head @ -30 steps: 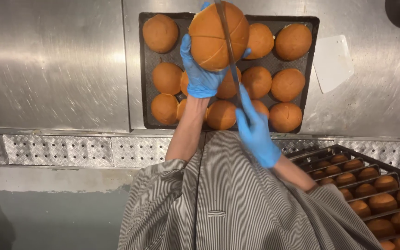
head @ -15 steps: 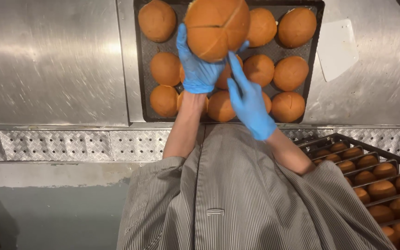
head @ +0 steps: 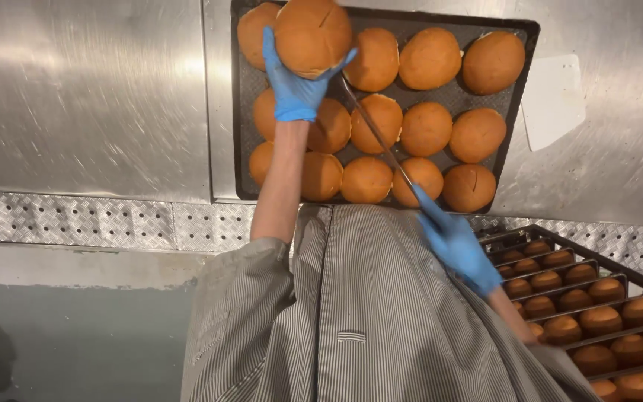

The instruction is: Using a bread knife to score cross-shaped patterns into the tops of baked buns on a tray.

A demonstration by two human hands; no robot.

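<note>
blue-gloved left hand (head: 292, 82) grips one scored bun (head: 312, 36), right hand (head: 457, 246) clasps knife (head: 377, 138); most tray (head: 519, 82) buns appear uncut.

Round golden-brown bun (head: 312, 33), raised at twelve o'clock, seemingly slit on top; thin knife (head: 377, 135) slants toward five o'clock.

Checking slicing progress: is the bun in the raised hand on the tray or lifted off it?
Lifted: the left hand grips the bun above the tray.
</note>
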